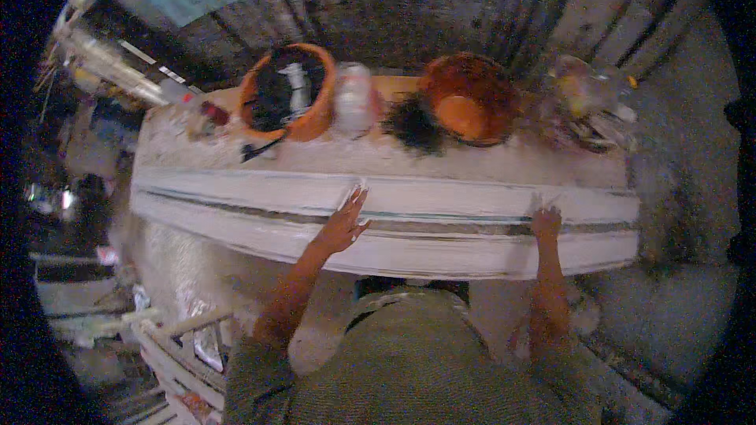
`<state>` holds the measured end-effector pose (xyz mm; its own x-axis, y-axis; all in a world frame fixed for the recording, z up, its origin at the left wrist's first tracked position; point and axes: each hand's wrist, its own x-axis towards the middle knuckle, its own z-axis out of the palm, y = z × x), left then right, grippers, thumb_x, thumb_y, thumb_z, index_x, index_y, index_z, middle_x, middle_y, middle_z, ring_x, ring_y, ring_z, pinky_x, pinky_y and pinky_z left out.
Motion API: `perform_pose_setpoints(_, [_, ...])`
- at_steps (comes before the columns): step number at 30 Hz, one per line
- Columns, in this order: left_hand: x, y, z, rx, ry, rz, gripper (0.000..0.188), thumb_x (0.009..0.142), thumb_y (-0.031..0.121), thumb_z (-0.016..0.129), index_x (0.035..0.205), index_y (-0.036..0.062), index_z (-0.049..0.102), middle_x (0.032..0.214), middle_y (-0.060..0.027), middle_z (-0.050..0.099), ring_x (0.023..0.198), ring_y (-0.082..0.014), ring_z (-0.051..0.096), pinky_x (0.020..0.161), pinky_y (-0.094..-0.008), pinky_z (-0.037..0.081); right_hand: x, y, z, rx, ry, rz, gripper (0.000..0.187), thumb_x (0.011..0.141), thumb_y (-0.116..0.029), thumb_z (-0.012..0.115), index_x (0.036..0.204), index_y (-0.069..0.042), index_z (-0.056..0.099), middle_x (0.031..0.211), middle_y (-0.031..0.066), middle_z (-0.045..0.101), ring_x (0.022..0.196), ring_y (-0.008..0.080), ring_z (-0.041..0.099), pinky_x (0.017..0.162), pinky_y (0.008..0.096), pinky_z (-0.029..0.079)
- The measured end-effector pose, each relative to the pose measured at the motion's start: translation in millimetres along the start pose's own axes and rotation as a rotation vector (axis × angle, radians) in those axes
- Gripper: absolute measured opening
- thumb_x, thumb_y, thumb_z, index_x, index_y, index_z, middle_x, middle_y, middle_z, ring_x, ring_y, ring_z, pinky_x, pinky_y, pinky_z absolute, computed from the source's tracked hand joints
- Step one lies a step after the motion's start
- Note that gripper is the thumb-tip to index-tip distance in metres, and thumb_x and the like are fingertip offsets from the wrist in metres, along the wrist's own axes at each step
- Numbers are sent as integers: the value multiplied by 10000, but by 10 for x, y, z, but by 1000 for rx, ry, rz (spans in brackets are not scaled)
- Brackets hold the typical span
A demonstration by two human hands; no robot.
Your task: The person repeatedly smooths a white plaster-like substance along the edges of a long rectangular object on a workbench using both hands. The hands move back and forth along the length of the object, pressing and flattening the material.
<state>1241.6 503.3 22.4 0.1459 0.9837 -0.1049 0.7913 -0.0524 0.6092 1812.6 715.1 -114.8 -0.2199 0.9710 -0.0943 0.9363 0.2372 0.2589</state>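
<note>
Two long white strips, perhaps painted boards, lie side by side across the table, a dark gap between them. My left hand rests on the far strip, left of the middle, fingers stretched out and thumb apart. White stuff coats its fingertips. Toward the right end of that strip is my right hand, fingers pointing away from me. They are blurred, and a pale smear around them hides whether they hold anything. Closer to my body runs the near strip, under my wrists and forearms.
Behind the strips on the table stand an orange tub with dark contents, a whitish plastic container, a dark bristly clump, an orange-brown bowl and a clear plastic bag. A pale wooden frame stands at lower left.
</note>
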Motion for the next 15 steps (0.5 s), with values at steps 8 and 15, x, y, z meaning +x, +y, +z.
perform_pose_setpoints(8, [-785, -579, 115, -178, 305, -197, 732, 1034, 202, 586, 1635, 53, 195, 1682, -240, 207, 1572, -397, 152, 1263, -441, 205, -423, -2761, -378, 167, -404, -327, 706, 911, -450, 571, 1498, -63, 499, 1420, 307, 544, 1308, 496, 500, 1128, 687, 309])
perform_pose_setpoints(15, [-786, -504, 84, -138, 282, -154, 723, 1016, 150, 607, 1631, 78, 234, 1675, -239, 232, 1556, -409, 213, 1239, -463, 258, -590, -4279, -1975, 687, -387, -504, 584, 956, -449, 541, 1255, 36, 669, 1412, 349, 524, 1377, 475, 448, 1124, 616, 359])
